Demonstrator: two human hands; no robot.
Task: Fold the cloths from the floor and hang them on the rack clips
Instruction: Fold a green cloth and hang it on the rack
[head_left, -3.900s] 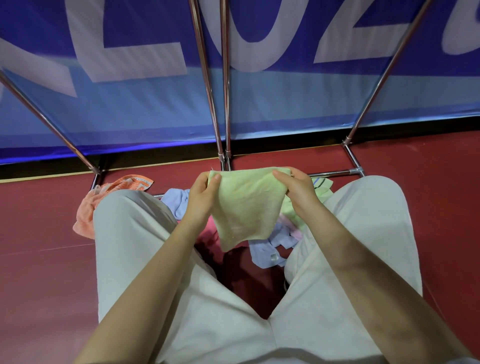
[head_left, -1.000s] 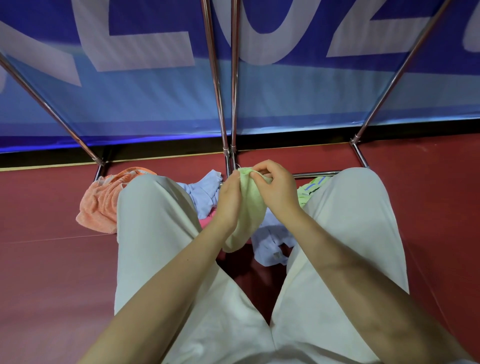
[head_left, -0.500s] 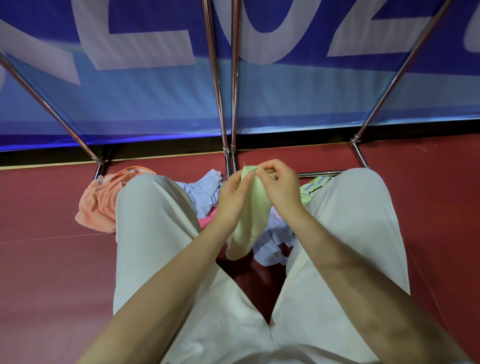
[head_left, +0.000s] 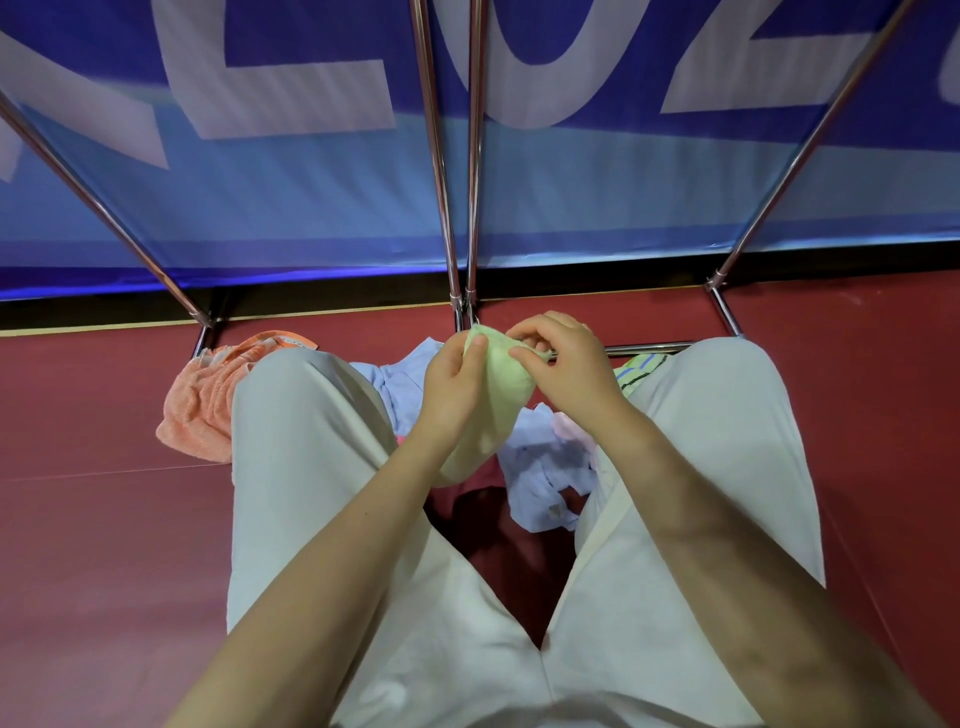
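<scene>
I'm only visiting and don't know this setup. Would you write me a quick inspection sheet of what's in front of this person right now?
Surface: dark red floor, smooth, no table.
Job's things: pale green cloth held up and folded narrow; metal rack legs rising from the floor behind it; no clips in view.
Clutter: orange towel, light blue garment and green striped cloth lying on the floor, partly hidden by the knees.
Grips: left hand and right hand both pinch the green cloth near its top.
Cables: nothing seen.
Surroundings: blue banner with large pale letters behind the rack.
</scene>
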